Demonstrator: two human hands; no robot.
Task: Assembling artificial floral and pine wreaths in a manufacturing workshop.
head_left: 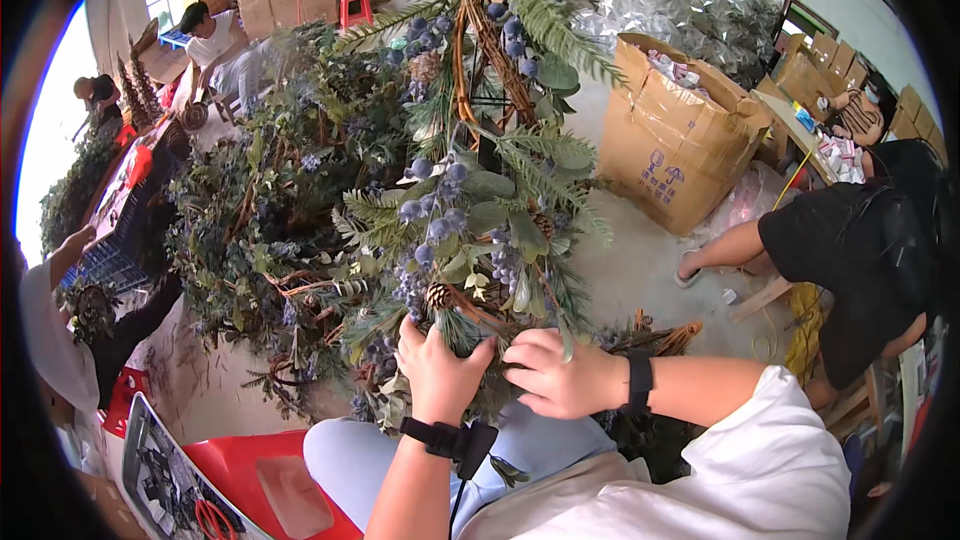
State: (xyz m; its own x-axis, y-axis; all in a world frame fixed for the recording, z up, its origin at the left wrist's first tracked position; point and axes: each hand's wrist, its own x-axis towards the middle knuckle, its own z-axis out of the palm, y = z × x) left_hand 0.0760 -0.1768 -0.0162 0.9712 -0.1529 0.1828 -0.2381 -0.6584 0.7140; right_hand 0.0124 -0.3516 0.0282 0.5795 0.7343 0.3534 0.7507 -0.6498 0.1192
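Note:
An artificial berry-and-pine wreath [440, 202] of brown twigs, green leaves and blue berries stands upright in front of me. At its lower part, by a pine cone [438, 296], my left hand [440, 365] has its fingers and thumb closed on the greenery. Close to its right, my right hand [560, 372] is curled inward against the same lower foliage. What its fingertips pinch, if anything, is hidden. Both wrists wear black straps. Across my light-blue trousers lies a loose leafy sprig [510, 472].
A large heap of similar greenery [270, 200] spreads to the left. Lower left are a red stool [275, 475] and a tray [175, 475] with small dark parts and red-handled scissors. A big cardboard box [670, 140] stands right, near a seated person in black [850, 260]. Other people sit far left.

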